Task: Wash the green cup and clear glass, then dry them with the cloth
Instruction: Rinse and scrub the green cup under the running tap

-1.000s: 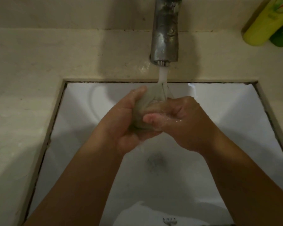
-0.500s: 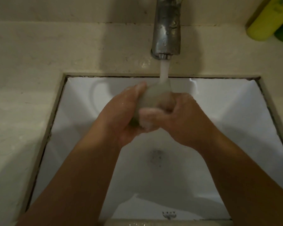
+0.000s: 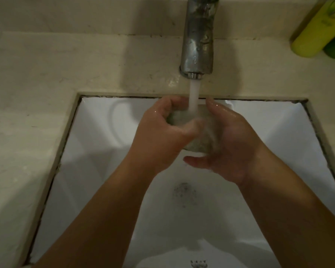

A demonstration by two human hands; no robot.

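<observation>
Clear glass (image 3: 195,132) sits under the tap (image 3: 198,35), our left hand (image 3: 162,134) gripping it, our right hand (image 3: 226,146) cupping it. We judge washing underway; green cup and cloth unseen, drying remains.

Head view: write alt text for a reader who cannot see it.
Two hands hold a clear glass under water running from a metal faucet above a white sink. The left hand grips its upper part and the right hand cups it from the side. A yellow-green bottle stands on the counter, far right.
</observation>
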